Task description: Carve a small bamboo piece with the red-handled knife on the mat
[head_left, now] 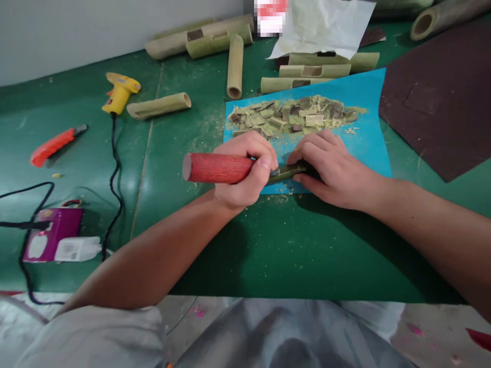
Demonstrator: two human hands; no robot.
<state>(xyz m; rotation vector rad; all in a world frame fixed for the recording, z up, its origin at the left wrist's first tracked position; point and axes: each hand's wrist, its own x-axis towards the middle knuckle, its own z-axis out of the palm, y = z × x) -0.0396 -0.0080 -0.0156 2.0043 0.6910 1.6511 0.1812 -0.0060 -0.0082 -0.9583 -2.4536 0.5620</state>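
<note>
My left hand (245, 171) is closed round a carving tool with a thick red wooden handle (218, 168). The handle's butt points left; only a small bit of metal shows past my fingers, so the blade's shape is hidden. Its end meets a dark green bamboo piece (284, 174), which lies at the near edge of a blue sheet (370, 148). My right hand (326, 166) grips that bamboo from the right, fingers over it and thumb on the near side, covering much of it. Bamboo chips and shavings (295, 115) are heaped just beyond both hands.
Cut bamboo tubes (314, 70) lie behind the sheet, others (218, 43) at the back left. At left are a yellow glue gun (120, 94) with a black cord, an orange utility knife (56, 145) and a purple box (53, 232). A dark brown sheet (445, 102) lies right.
</note>
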